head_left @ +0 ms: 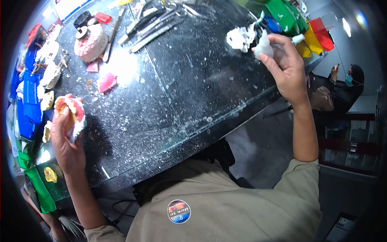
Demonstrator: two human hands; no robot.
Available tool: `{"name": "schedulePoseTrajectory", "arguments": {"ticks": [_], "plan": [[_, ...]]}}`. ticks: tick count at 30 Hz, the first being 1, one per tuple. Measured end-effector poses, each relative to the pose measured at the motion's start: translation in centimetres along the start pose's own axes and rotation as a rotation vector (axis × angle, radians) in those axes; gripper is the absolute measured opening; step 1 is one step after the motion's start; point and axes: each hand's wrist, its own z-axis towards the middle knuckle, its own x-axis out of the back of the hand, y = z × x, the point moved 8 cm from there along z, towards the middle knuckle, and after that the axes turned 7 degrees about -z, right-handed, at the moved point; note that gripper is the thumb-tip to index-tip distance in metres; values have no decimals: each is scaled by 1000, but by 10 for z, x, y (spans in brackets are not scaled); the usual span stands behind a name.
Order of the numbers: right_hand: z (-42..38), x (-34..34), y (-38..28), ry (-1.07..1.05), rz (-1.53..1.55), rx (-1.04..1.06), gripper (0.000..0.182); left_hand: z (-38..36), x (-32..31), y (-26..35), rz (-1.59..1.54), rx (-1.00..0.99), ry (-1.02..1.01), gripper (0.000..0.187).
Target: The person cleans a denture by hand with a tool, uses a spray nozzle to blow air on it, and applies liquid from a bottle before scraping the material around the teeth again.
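At the left of the bench, my left hand point(68, 151) is closed around a dental model point(77, 117) with a pink base, a row of teeth and a whitish edge. My thumb lies across its yellowish ridged inner side. At the upper right, my right hand point(291, 74) grips a small whitish bottle point(264, 47) with a narrow tip between thumb and fingers. Its lower part is partly hidden by the fingers. Crumpled white tissue point(240, 38) lies just left of the bottle. Yellowish plaster casts point(47, 101) stand close to my left hand.
The dark bench point(161, 109) is dusted with white specks. Pink wax pieces point(107, 82), a pink-and-white model point(90, 43) and several metal tools point(157, 36) lie toward the back. Blue bins point(31, 97) line the left; a green bin point(284, 16) stands at right. A masked person point(350, 86) is beyond.
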Motion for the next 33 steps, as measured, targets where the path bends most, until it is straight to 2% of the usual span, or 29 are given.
{"name": "schedulePoseTrajectory", "arguments": {"ticks": [2,4,7,8,9,10,11,13,14,15,18,21,23,24,27,29,30,31,32,33], "plan": [[23,-7,3,31,63,59,29,-2,-2,-6,-169,143,74,43],[56,-18,4,24,55,154,30,-1,-2,-7,-216,85,-14,42],[105,-44,-2,89,87,160,28,-5,2,-2,-2,-65,-32,41],[123,-60,-15,42,87,268,25,-8,2,-4,-51,-52,-20,41],[143,-78,-27,-3,85,375,22,-8,1,-8,-236,126,42,40],[174,-99,-20,7,193,333,21,-7,-6,-8,-378,174,-136,32],[199,-121,-18,15,299,289,21,-7,-9,-3,-336,142,-90,36],[218,-142,-74,111,109,460,18,-5,-15,3,-331,99,-143,38],[238,-167,-79,52,141,432,18,-3,-11,-2,-340,144,-101,38],[262,-194,-79,-8,172,403,18,-4,-14,4,-325,124,26,31],[305,-254,-108,-86,134,545,16,-3,-12,5,-377,209,70,30],[315,-285,-99,37,-347,221,30,-1,-9,6,-394,234,54,30],[318,-312,-87,17,-486,103,29,-1,-12,9,-423,251,32,31],[323,-318,-75,16,-467,121,28,-1,-11,7,-443,263,-15,34],[341,-325,-70,59,-563,429,23,-1,-9,1,-465,289,-69,37],[332,-312,-78,255,-649,902,24,-2,-11,-1,-464,312,-75,37],[329,-279,-86,-3,-180,477,30,-2,-10,-2,-465,321,-70,37],[323,-258,-91,94,-103,690,30,-3,-11,-2,-467,328,-64,37],[331,-241,-84,82,-39,523,29,-3,-11,0,-455,328,16,32],[307,-216,-101,2,-93,355,26,-3,-12,0,-459,329,18,32]]}}
